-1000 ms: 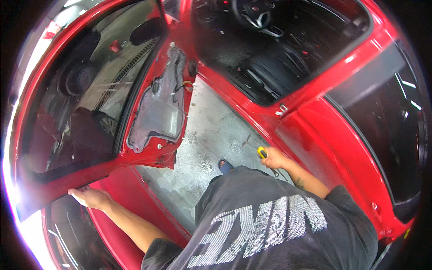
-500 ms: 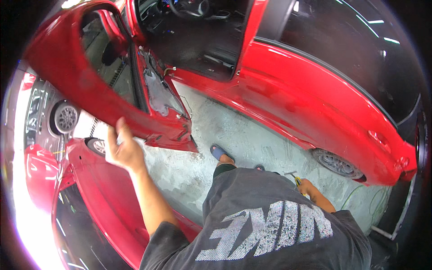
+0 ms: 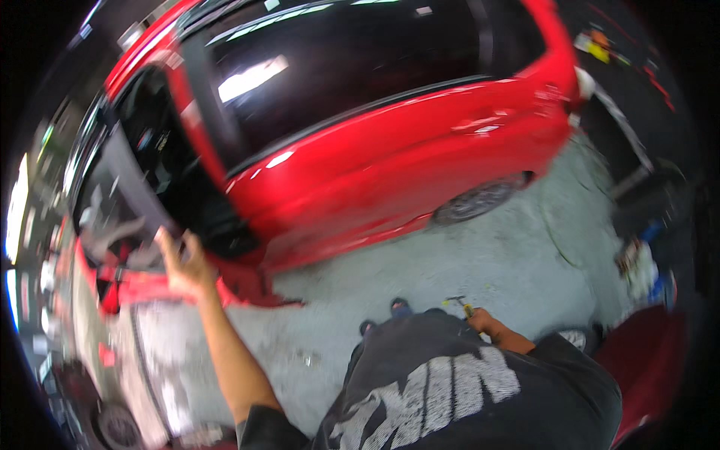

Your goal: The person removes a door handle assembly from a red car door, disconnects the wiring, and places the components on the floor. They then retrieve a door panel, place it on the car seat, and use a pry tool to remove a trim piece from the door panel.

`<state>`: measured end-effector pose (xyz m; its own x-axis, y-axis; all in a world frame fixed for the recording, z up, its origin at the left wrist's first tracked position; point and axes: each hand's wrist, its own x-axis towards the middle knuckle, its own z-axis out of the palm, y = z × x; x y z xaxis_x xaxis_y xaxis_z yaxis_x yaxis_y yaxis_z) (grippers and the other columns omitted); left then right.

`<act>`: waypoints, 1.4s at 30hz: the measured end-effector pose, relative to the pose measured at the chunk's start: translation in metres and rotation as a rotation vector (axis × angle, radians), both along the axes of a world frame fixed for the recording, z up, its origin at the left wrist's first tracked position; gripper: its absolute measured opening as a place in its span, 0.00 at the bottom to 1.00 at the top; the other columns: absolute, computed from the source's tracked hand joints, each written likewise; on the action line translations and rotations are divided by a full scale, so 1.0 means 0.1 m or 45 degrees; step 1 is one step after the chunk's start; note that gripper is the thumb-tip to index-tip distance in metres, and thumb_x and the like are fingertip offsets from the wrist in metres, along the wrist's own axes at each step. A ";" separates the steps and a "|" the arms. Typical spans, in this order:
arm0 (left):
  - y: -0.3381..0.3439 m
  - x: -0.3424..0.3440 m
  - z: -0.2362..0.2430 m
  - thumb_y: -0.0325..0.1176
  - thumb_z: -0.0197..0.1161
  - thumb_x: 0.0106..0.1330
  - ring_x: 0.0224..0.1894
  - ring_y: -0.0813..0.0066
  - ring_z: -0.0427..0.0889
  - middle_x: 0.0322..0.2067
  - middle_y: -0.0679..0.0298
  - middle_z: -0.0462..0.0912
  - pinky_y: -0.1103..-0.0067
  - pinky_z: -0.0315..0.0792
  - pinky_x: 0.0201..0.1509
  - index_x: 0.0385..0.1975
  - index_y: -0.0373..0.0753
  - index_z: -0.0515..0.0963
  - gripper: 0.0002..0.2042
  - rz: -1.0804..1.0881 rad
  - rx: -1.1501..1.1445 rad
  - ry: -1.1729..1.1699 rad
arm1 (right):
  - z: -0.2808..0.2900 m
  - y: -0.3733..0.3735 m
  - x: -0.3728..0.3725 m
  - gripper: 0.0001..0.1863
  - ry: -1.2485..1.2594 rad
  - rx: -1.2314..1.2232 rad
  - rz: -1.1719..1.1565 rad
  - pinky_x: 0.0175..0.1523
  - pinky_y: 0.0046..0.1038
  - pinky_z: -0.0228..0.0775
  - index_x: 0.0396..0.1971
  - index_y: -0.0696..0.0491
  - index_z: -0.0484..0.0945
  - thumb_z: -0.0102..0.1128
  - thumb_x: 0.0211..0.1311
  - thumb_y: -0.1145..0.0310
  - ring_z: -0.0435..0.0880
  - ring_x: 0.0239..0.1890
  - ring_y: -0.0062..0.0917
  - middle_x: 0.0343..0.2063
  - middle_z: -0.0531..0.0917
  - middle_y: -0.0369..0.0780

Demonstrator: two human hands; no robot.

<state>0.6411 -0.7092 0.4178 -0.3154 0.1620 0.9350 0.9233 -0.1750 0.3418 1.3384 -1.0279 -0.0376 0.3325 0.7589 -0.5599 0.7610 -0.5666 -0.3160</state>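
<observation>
My left hand [image 3: 187, 266] is raised at the dark window frame of the red car's open front door [image 3: 247, 285]. Its thumb and fingers are apart and hold nothing; whether they touch the frame I cannot tell. Down by my right side, my right hand [image 3: 489, 324] is closed round the yellow and black handle of a small hammer [image 3: 468, 309], whose metal head points away from me. Beyond both hands stands the red car [image 3: 360, 187], with a dark side window and its rear wheel [image 3: 480, 201] showing.
Pale grey floor [image 3: 337, 330] lies between me and the car. A thin green hose [image 3: 555, 240] curls near the car's rear. Cluttered bottles and cloths [image 3: 641, 270] sit at the right. A dark red car panel [image 3: 645, 367] is close behind my right arm.
My view has turned to the right, so more of the car's rear shows. My left hand has come to overlap the door's window frame. The hammer stays in my right hand.
</observation>
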 end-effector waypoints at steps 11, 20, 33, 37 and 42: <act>2.21 -0.07 0.23 0.64 0.52 0.79 0.36 0.40 0.89 0.34 0.41 0.89 0.48 0.76 0.40 0.42 0.37 0.90 0.32 -0.021 -0.953 -0.193 | 1.73 0.37 -0.40 0.07 0.231 -0.022 -0.541 0.34 0.36 0.85 0.27 0.57 0.85 0.70 0.52 0.69 0.91 0.25 0.33 0.24 0.90 0.44; 0.97 2.27 -1.72 0.40 0.68 0.73 0.33 0.57 0.89 0.32 0.46 0.89 0.65 0.79 0.42 0.40 0.32 0.89 0.14 -0.997 -1.469 -0.253 | 1.34 -0.59 0.22 0.14 -0.043 -0.370 -0.440 0.39 0.40 0.84 0.28 0.59 0.88 0.70 0.50 0.61 0.93 0.34 0.40 0.29 0.91 0.50; 2.52 6.82 0.07 0.41 0.66 0.72 0.65 0.40 0.78 0.60 0.38 0.81 0.57 0.70 0.72 0.65 0.26 0.75 0.28 -1.188 -0.898 0.493 | 0.97 -0.24 2.62 0.19 0.149 0.047 -0.560 0.40 0.48 0.80 0.29 0.63 0.84 0.70 0.51 0.59 0.90 0.34 0.52 0.29 0.87 0.57; 2.83 7.54 -0.08 0.40 0.69 0.65 0.59 0.52 0.82 0.54 0.50 0.84 0.59 0.74 0.64 0.60 0.34 0.77 0.25 -0.521 -1.345 0.748 | 1.91 0.05 3.30 0.21 0.315 0.095 -0.652 0.37 0.46 0.80 0.25 0.63 0.83 0.72 0.51 0.56 0.89 0.31 0.50 0.26 0.86 0.56; 2.86 8.16 0.06 0.40 0.68 0.64 0.58 0.54 0.84 0.54 0.53 0.86 0.59 0.75 0.63 0.54 0.39 0.79 0.20 -0.487 -1.416 0.630 | 1.34 -0.24 4.46 0.21 0.335 0.065 -0.674 0.36 0.45 0.81 0.25 0.62 0.83 0.73 0.51 0.55 0.90 0.30 0.46 0.25 0.87 0.54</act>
<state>1.4566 -0.4232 0.4235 0.2659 0.9332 0.2418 0.9480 -0.2986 0.1100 1.7842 -1.0516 0.0965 0.5281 0.5557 -0.6421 0.2713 -0.8269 -0.4926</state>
